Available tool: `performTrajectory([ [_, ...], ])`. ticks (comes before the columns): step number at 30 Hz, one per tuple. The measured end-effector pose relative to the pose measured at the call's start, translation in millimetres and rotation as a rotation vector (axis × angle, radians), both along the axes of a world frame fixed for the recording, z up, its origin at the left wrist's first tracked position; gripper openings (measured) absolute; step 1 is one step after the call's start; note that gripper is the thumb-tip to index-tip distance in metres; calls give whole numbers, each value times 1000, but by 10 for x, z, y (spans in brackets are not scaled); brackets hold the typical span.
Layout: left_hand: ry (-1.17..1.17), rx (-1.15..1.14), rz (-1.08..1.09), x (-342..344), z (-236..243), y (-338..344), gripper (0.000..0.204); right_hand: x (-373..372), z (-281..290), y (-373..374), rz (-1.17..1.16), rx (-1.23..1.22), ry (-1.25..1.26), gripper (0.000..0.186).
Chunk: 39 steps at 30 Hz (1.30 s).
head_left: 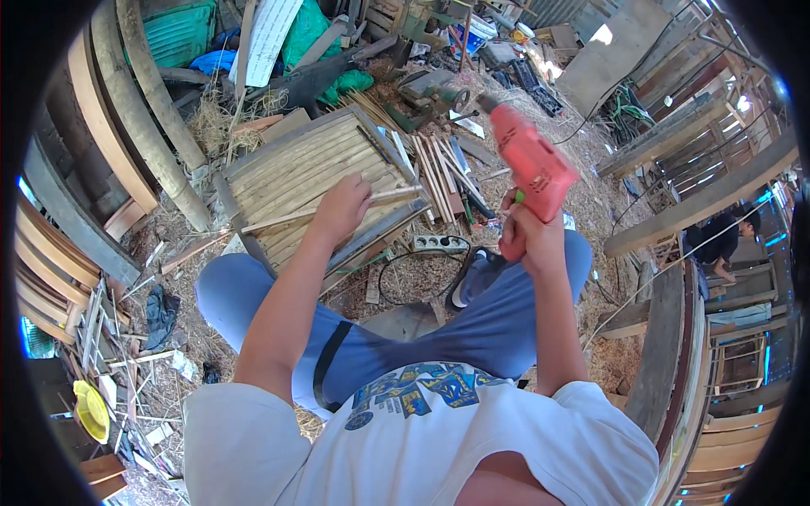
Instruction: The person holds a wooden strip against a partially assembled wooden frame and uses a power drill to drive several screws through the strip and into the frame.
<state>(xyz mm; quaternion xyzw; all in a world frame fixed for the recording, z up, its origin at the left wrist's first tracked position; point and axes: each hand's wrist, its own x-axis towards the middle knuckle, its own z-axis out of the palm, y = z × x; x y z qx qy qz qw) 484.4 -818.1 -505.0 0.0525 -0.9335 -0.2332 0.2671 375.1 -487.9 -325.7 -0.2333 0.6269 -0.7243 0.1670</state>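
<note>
My right hand (533, 239) is wrapped round the handle of a red power drill (527, 152), held up above my right knee. The drill's dark chuck points away from me to the upper left, clear of the wood. Before me a slatted wooden panel (291, 173) in a dark frame lies at a tilt. A thin wooden strip (395, 194) runs across its near part. My left hand (344, 205) is closed over the middle of this strip, its fingertips partly hidden.
A white power strip (440, 244) with a black cable lies near my feet. Wooden offcuts (434, 173) are piled right of the panel. Curved timbers (156, 101) stand at left, near a yellow bowl (91, 411). Another person (717, 240) crouches at far right. Shavings cover the ground.
</note>
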Motion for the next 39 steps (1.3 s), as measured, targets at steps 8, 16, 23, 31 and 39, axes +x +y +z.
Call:
performTrajectory([
  [8,56,-86,20,16,60,179,12,-315,-118,59,126,292,9,13],
  [16,60,-142,197,-56,506,475,9,-558,-88,-189,257,266,-11,25],
  [23,26,-79,203,8,218,468,11,-728,-371,-57,366,247,-90,26],
  [31,-96,65,140,-29,81,461,13,-845,-529,124,267,225,-264,28],
  [39,-248,120,108,-126,280,457,14,-947,-560,64,262,211,-380,29],
])
